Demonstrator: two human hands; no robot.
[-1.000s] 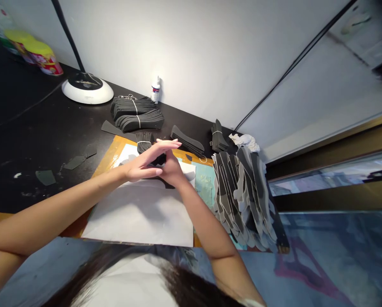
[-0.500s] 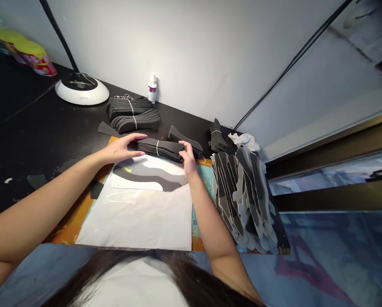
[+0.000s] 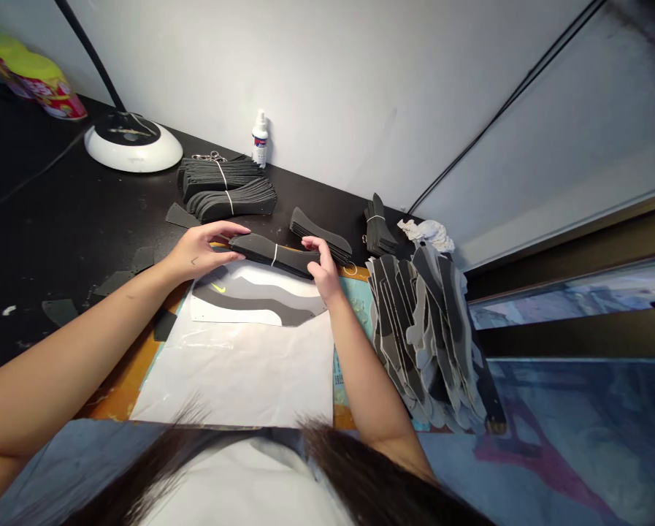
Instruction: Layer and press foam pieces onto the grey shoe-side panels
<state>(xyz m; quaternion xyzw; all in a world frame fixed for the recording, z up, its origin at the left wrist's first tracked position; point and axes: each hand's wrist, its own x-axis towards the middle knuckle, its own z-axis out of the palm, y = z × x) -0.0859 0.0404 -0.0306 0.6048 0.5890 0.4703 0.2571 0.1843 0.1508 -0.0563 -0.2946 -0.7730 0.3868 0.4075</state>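
My left hand point(image 3: 204, 252) and my right hand point(image 3: 320, 270) hold the two ends of a bundle of dark foam shoe pieces point(image 3: 272, 256), tied with a white band. The bundle is just above a flat shoe-shaped pattern point(image 3: 255, 296) in grey and white with a yellow swoosh. That pattern lies on a white paper sheet point(image 3: 234, 372), and its top edge is close to the bundle.
Banded dark foam stacks point(image 3: 226, 190) and scissors point(image 3: 209, 156) lie behind my hands, with more bundles point(image 3: 321, 237) to the right. A tall pile of grey-and-black cut pieces point(image 3: 426, 336) stands at right, beside a white cloth point(image 3: 428, 234). A spray bottle point(image 3: 260, 139) stands against the wall.
My hands were close together a second ago and have moved apart to the bundle's ends. The bundle now lies lengthwise between them, further from me and clear of the pattern.
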